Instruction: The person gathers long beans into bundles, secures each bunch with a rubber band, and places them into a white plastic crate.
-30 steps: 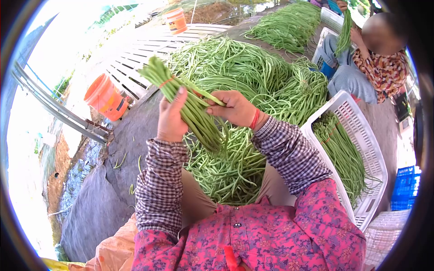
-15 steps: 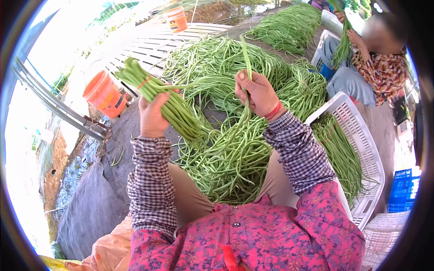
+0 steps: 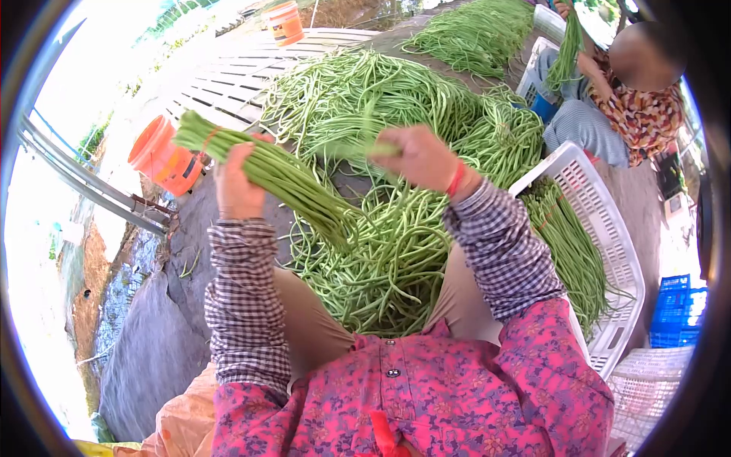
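Observation:
My left hand [image 3: 239, 183] is wrapped round a thick bundle of long beans [image 3: 304, 189], tilted with its bound end up to the left. A red band [image 3: 209, 139] circles the bundle near that end. To the right, my right hand [image 3: 423, 158] is closed on a long bean [image 3: 343, 149], which is smeared by motion and stretches toward the bundle. Below both hands, a heap of loose long beans [image 3: 381, 263] lies between my knees. A bigger pile of long beans [image 3: 373, 87] spreads out beyond it.
A white plastic crate [image 3: 605, 217] with banded long beans [image 3: 567, 251] stands at my right. Orange buckets [image 3: 164, 156] are at the left and far back. Across the pile sits another person [image 3: 636, 114] holding long beans. Blue crates [image 3: 676, 312] stand far right.
My right hand has moved slightly left and turned, its bean swinging from upright toward the bundle. My left hand and the bundle have shifted a little left, the bundle lying flatter.

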`<state>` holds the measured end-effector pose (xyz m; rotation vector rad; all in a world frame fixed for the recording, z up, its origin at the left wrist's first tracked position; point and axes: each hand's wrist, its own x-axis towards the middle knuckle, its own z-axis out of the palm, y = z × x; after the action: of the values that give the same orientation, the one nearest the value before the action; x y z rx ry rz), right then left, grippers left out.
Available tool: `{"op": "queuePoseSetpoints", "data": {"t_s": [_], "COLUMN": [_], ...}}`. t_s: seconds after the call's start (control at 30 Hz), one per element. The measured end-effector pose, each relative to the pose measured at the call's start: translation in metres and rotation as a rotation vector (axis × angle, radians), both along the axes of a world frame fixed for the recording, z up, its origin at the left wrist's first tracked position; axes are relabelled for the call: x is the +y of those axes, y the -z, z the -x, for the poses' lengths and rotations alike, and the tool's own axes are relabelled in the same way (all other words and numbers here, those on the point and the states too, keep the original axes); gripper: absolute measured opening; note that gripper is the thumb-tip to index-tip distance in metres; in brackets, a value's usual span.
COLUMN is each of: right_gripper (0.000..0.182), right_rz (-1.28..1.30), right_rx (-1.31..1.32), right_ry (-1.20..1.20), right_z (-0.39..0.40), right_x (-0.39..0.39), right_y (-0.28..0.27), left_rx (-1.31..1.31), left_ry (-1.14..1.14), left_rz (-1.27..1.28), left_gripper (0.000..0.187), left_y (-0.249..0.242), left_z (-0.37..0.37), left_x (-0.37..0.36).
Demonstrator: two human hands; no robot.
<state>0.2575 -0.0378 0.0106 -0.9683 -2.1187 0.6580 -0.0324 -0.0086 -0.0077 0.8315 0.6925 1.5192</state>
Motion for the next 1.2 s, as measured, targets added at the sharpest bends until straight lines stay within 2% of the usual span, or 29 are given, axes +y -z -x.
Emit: {"op": "queuePoseSetpoints", "data": {"t_s": [0.03, 0.1, 0.17, 0.27, 0.37, 0.47, 0.53, 0.6, 0.67, 0.73, 0.8, 0.9, 0.97, 1.07, 1.1, 1.2], "right_gripper": [0.026, 0.027, 0.026, 0.02, 0.024, 0.027, 0.036, 0.048, 0.043, 0.048, 0.055, 0.058, 0.058, 0.055, 0.054, 0.045], "right_rz": [-0.116, -0.092, -0.248, -0.504, -0.576, -0.37, 0.037, 0.047, 0.272, 0.173, -0.069, 0.719, 0.682, 0.644, 0.655, 0.669], "right_rx": [0.164, 0.335, 0.305, 0.268, 0.071, -0.238, -0.17, -0.141, -0.102, 0.026, 0.116, 0.589, 0.565, 0.593, 0.605, 0.625], "right_ry": [0.129, 0.311, 0.377, 0.339, 0.41, 0.174, -0.077, -0.186, -0.09, -0.047, -0.114, -0.465, -0.402, -0.358, -0.363, -0.326], "right_z": [-0.011, -0.039, -0.057, -0.073, -0.066, -0.066, -0.054, -0.045, -0.022, 0.006, 0.032, 0.055, 0.053, 0.051, 0.048, 0.038], "right_x": [0.007, 0.013, 0.015, 0.013, -0.013, -0.024, -0.032, -0.024, -0.023, -0.013, -0.003, -0.007, -0.005, 0.0, 0.0, 0.007], "right_y": [-0.004, -0.032, -0.058, -0.082, -0.1, -0.085, -0.07, -0.044, -0.037, -0.013, 0.018, 0.04, 0.036, 0.032, 0.029, 0.029], "left_rx": [-0.099, -0.123, -0.14, -0.249, -0.247, -0.233, -0.228, -0.26, -0.34, -0.374, -0.428, -0.464, -0.528, -0.178, 0.004, 0.159], "left_ry": [-0.005, 0.049, 0.049, 0.186, 0.229, 0.244, 0.247, 0.29, 0.327, 0.38, 0.399, 0.429, 0.487, 0.343, 0.328, 0.272], "left_rz": [-0.008, -0.036, -0.053, -0.142, -0.194, -0.213, -0.193, -0.204, -0.214, -0.222, -0.251, -0.229, -0.197, -0.05, -0.107, -0.093], "left_gripper": [0.025, 0.029, 0.04, 0.044, 0.05, 0.05, 0.05, 0.048, 0.048, 0.053, 0.056, 0.061, 0.054, 0.047, 0.041, 0.036], "left_y": [0.001, 0.0, -0.003, -0.001, -0.003, -0.005, -0.005, -0.006, -0.003, -0.01, -0.013, -0.011, -0.015, -0.016, -0.016, -0.017], "left_z": [0.008, 0.014, 0.011, 0.009, 0.008, 0.002, -0.002, -0.009, -0.019, -0.034, -0.051, -0.062, -0.062, -0.051, -0.048, -0.045], "left_x": [0.005, 0.003, 0.0, -0.002, -0.002, -0.005, -0.005, -0.007, -0.008, -0.016, -0.022, -0.024, -0.029, -0.03, -0.029, -0.032]}}
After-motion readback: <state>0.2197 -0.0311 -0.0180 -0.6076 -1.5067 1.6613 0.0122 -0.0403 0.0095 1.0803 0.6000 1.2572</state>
